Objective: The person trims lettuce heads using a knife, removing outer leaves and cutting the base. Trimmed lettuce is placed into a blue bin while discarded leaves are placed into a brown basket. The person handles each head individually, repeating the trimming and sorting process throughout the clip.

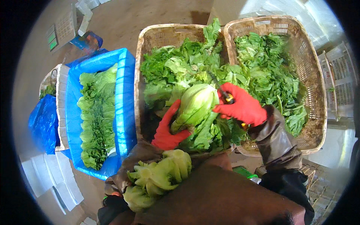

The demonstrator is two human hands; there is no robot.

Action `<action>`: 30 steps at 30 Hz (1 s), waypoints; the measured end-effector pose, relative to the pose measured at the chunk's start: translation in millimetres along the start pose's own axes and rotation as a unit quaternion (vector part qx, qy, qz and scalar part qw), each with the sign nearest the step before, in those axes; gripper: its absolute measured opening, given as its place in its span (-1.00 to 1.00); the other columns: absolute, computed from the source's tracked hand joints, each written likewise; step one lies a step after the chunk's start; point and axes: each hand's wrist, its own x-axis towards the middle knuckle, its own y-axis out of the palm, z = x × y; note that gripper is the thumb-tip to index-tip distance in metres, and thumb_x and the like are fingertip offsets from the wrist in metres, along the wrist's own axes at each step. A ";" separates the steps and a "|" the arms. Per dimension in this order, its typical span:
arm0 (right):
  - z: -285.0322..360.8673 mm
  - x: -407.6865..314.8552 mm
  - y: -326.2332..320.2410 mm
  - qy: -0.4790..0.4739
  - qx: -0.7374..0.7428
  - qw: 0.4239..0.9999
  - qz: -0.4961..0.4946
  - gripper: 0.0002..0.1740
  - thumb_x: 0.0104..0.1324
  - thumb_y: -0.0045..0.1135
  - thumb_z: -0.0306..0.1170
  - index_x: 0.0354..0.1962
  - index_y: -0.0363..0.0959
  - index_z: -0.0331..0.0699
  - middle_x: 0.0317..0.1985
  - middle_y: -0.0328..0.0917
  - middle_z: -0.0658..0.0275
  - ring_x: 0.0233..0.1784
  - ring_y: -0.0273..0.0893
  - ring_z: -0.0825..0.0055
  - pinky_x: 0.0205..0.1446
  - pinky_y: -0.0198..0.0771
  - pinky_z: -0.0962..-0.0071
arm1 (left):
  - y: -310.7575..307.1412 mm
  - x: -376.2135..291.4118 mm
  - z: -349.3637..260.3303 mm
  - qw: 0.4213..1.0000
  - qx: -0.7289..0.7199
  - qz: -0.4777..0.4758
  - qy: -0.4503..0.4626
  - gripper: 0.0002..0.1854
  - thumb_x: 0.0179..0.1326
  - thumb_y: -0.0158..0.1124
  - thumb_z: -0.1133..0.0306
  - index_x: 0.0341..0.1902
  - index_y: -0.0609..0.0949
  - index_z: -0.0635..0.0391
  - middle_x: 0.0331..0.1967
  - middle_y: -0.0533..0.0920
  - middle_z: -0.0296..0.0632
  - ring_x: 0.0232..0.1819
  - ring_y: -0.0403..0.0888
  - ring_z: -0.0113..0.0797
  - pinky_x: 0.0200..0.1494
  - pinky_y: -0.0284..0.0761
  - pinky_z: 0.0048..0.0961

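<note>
In a red glove, my left hand [170, 130] holds a head of lettuce [197, 104] from its lower left side. My right hand [239, 105], also gloved in red, grips a knife [228, 98] with a black and yellow handle, beside the lettuce's right side; the dark blade points up and left over the leaves. Both hands are above a dirty plastic crate [137, 84] holding loose green leaves [180, 64]. Several lettuce heads [157, 177] rest against my left forearm and brown apron, stem ends showing.
A second crate [323, 112] with leaves adjoins on the right. To the left, a box lined with blue plastic [126, 107] holds rows of lettuce [97, 121]. White foam boxes [53, 180] stand lower left; white crates [341, 73] are at far right.
</note>
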 end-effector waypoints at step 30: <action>-15.7 -56.6 123.9 -0.169 -0.523 0.806 -0.221 -0.41 0.10 0.52 -0.31 0.12 0.59 -0.13 -0.27 0.64 0.23 -0.22 0.59 0.37 -0.20 0.48 0.44 | -39.2 -23.6 -50.3 0.872 0.422 -0.057 0.239 -0.31 0.24 0.25 0.35 0.48 0.36 0.02 0.21 0.52 0.22 0.09 0.59 0.12 0.08 0.54 -0.15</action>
